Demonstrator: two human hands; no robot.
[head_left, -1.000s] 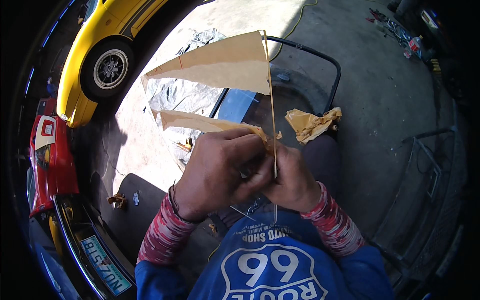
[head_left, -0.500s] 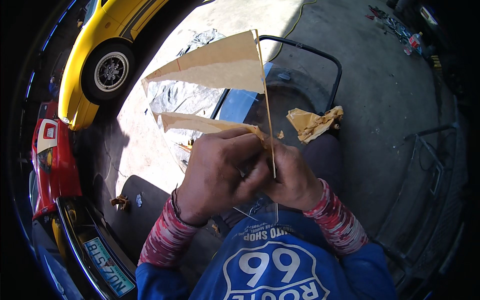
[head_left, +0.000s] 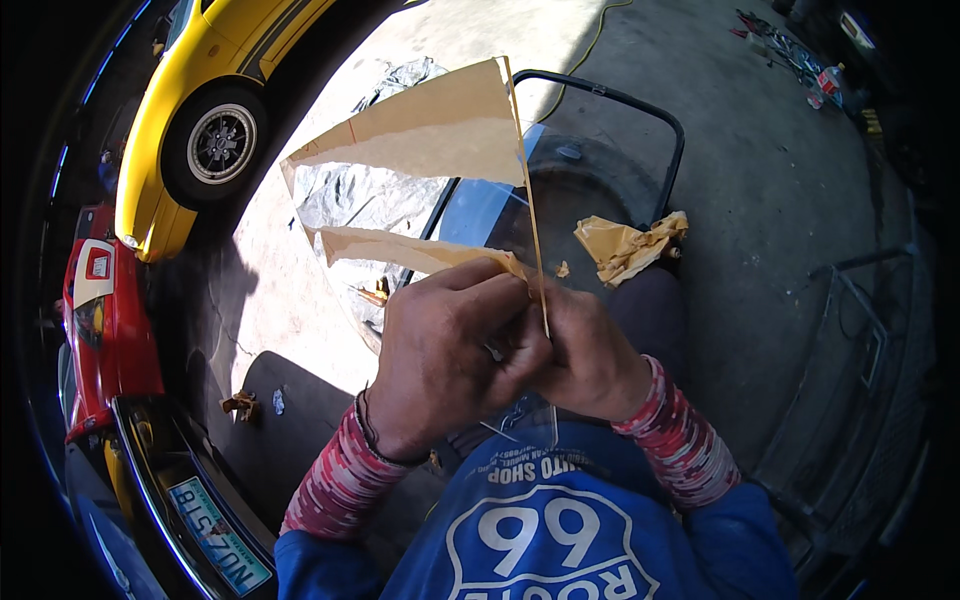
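Between my two hands stands a clear sheet with brown backing paper across its far part. A narrower strip of the brown paper crosses the sheet closer to me, its edges torn, and bare see-through sheet lies between the two pieces. My left hand is closed, its fingers pinching the right end of that strip by the sheet's edge. Closed on the sheet's right edge is my right hand, its knuckles close against the left hand. The fingertips of both hands are partly hidden.
Crumpled brown paper lies near my right knee. Beyond the sheet is a black-framed glass panel. A silver cover lies on the sunlit floor. A yellow car and a red car stand at left; tools lie far right.
My left hand has shifted slightly right and toward me. The sheet's far corner has tipped a little left. Both hands keep their grip.
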